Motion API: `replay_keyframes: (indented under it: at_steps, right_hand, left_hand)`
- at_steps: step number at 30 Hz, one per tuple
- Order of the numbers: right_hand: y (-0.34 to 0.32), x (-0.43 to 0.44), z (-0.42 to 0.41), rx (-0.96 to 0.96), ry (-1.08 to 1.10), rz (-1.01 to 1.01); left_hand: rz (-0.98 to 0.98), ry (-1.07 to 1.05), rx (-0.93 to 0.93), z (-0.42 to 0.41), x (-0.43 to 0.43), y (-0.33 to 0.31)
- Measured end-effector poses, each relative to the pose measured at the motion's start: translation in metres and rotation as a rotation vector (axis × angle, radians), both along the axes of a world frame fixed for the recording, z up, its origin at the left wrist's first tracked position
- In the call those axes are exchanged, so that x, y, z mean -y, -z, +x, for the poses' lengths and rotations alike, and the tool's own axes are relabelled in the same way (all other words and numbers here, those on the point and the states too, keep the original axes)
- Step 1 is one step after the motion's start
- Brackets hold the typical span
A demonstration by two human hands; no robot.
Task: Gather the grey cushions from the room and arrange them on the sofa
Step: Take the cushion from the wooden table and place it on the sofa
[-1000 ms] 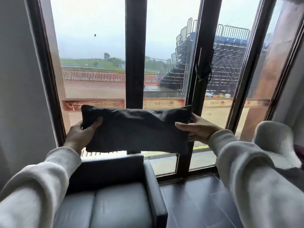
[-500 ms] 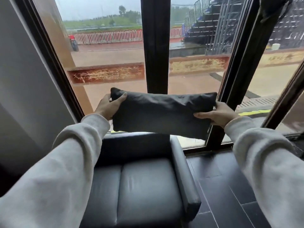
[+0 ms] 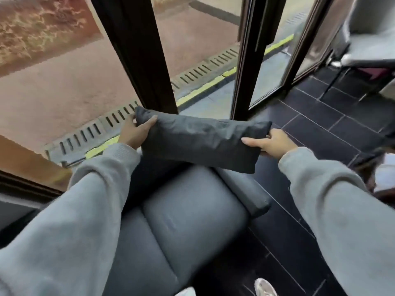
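I hold a dark grey oblong cushion (image 3: 198, 140) stretched between both hands, just above the back and right armrest of a grey leather sofa (image 3: 192, 223). My left hand (image 3: 134, 133) grips its left end, thumb on the front face. My right hand (image 3: 269, 142) grips the right end, thumb over the front. The cushion tilts slightly down to the right, and its lower edge overlaps the top of the sofa back. The sofa seat below it is bare. My grey sleeves cover the sofa's left part.
Tall windows with black frames (image 3: 139, 60) stand right behind the sofa. Dark tiled floor (image 3: 316, 129) lies to the right. A grey chair on thin legs (image 3: 367, 50) stands at the far right. My shoes (image 3: 265, 287) show at the bottom edge.
The view has tipped downward and I have come closer. Both hands have lowered the cushion from in front of the window to the top of the sofa back.
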State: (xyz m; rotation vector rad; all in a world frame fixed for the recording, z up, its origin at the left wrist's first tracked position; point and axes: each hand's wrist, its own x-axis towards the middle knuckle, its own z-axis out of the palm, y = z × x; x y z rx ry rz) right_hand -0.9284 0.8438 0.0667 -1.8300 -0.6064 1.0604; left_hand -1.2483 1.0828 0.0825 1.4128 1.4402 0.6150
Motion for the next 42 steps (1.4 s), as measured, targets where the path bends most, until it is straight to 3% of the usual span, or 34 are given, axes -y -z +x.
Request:
replay_keyframes:
  at_steps: [5,9,16,20,25,29,33,42]
  right_hand:
    - [0.095,0.014,-0.048,0.103,0.262,-0.187]
    - [0.188,0.020,-0.070,0.048,0.421,-0.240]
    - [0.310,0.032,-0.093,0.022,0.634,-0.320]
    - [0.353,0.027,-0.086,0.051,0.621,-0.349]
    - [0.395,0.021,-0.098,0.108,0.503,-0.411]
    - [0.400,0.025,-0.105,0.195,0.617,-0.418]
    - [0.394,0.037,-0.100,0.278,0.563,-0.468]
    - [0.391,0.043,-0.099,0.409,0.664,-0.511]
  left_hand:
    - [-0.094,0.221,-0.053,0.029,-0.048,0.101]
    - [-0.151,0.401,-0.074,0.058,-0.067,0.189]
    - [-0.212,0.496,-0.115,0.098,-0.072,0.327]
    - [-0.222,0.487,-0.125,0.113,-0.078,0.376]
    - [-0.244,0.477,-0.108,0.126,-0.080,0.406]
    - [-0.238,0.478,-0.075,0.136,-0.078,0.413]
    - [-0.250,0.552,-0.115,0.144,-0.072,0.415]
    - [-0.234,0.543,-0.060,0.132,-0.056,0.422]
